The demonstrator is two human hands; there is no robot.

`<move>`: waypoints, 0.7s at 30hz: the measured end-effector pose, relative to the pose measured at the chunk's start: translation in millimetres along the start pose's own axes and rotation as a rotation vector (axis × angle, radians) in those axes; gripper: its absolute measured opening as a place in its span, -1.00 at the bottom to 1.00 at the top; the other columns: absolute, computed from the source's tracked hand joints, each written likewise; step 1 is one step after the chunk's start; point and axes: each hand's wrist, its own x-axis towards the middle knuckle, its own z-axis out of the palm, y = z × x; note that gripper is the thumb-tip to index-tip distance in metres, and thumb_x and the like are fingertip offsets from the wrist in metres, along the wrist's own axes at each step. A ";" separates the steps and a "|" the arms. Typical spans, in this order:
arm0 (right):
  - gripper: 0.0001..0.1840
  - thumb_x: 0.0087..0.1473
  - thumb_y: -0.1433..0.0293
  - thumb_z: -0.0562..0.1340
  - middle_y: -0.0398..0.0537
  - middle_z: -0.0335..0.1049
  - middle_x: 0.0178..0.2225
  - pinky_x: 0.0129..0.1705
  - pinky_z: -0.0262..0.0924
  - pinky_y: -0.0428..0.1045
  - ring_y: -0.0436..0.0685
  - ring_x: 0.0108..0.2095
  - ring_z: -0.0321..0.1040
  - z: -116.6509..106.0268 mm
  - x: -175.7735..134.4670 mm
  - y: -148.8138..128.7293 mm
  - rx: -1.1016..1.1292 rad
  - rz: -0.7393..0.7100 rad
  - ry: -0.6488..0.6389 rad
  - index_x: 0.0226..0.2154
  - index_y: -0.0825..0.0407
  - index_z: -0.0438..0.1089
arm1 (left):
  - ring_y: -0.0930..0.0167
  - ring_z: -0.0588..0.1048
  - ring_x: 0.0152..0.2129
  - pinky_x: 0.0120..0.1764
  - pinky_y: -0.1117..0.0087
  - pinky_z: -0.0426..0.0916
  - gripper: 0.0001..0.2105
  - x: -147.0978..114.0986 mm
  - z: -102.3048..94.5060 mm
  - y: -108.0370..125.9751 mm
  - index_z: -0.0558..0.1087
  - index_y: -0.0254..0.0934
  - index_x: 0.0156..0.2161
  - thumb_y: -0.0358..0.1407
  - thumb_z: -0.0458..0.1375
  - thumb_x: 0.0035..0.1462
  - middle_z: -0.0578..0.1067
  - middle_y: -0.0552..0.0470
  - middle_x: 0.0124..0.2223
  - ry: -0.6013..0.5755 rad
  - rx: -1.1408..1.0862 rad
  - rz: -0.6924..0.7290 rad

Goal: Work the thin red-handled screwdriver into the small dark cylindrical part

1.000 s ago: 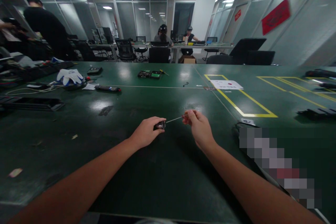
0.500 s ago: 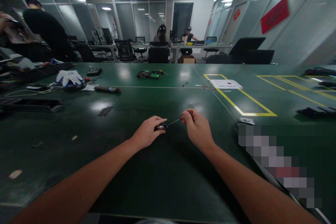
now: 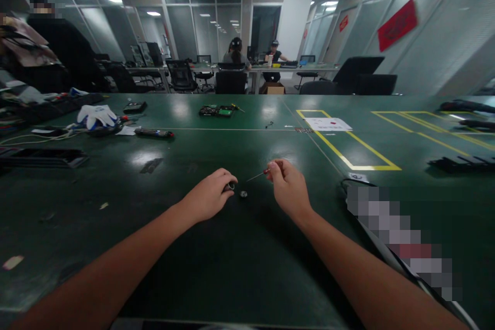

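My left hand [image 3: 211, 193] is closed around a small metal cylinder [image 3: 229, 187], whose round open end faces right; the rest of it is hidden by my fingers. Just beyond its open end, on the green table, lies a small round metal piece [image 3: 243, 194], apart from both hands. My right hand [image 3: 288, 185] pinches the red handle of a thin screwdriver [image 3: 257, 176]. The shaft points left and slightly down, its tip in the gap between the cylinder and my right hand, touching neither the cylinder nor the round piece.
White-and-blue gloves [image 3: 96, 116], cables and a dark pen-shaped tool [image 3: 154, 133] lie at the left. A green circuit board [image 3: 215, 111] sits farther back. Yellow tape [image 3: 375, 167] and a paper sheet [image 3: 328, 124] are at the right. People sit and stand beyond the table.
The round metal piece has come off the cylinder's end and now lies on the table. My left hand has drawn back leftward with the cylinder; the screwdriver tip is now free of it.
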 end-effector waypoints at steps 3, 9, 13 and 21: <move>-0.66 0.32 0.16 0.08 -0.06 0.51 -0.44 -0.32 0.16 0.02 0.14 -0.39 0.43 0.7 0.1 1.1 0.000 0.000 -0.003 -0.31 0.00 0.43 | 0.25 0.45 0.00 0.08 0.19 0.35 -0.68 -1.2 3.2 9.4 0.48 -0.27 0.11 -0.38 0.06 0.30 0.44 -0.11 0.10 -0.122 0.034 0.012; -0.66 0.32 0.15 0.08 -0.06 0.51 -0.45 -0.31 0.17 0.02 0.15 -0.41 0.43 1.2 0.0 1.8 0.003 -0.008 0.009 -0.31 -0.01 0.43 | 0.14 0.45 -0.02 -0.01 0.13 0.37 -0.56 7.7 18.4 17.2 0.43 -0.25 0.23 -0.24 0.06 0.29 0.46 -0.18 0.04 -0.202 0.199 0.033; -0.66 0.32 0.15 0.08 -0.06 0.51 -0.45 -0.31 0.18 0.02 0.15 -0.40 0.44 1.6 0.1 1.6 0.007 -0.007 0.002 -0.31 -0.01 0.42 | 0.18 0.49 -0.11 -0.10 0.19 0.37 -0.65 16.5 22.1 11.0 0.55 -0.22 0.10 -0.21 0.05 0.32 0.50 -0.14 -0.03 -0.206 0.235 0.041; -0.68 0.32 0.16 0.09 -0.08 0.50 -0.45 -0.31 0.17 0.02 0.14 -0.40 0.43 1.0 -0.2 1.7 0.023 0.003 -0.009 -0.30 -0.01 0.42 | 0.26 0.52 -0.23 -0.19 0.27 0.36 -0.71 11.3 -5.3 -24.7 0.58 -0.20 -0.06 -0.13 0.09 0.30 0.57 -0.08 -0.10 -0.061 -0.198 -0.116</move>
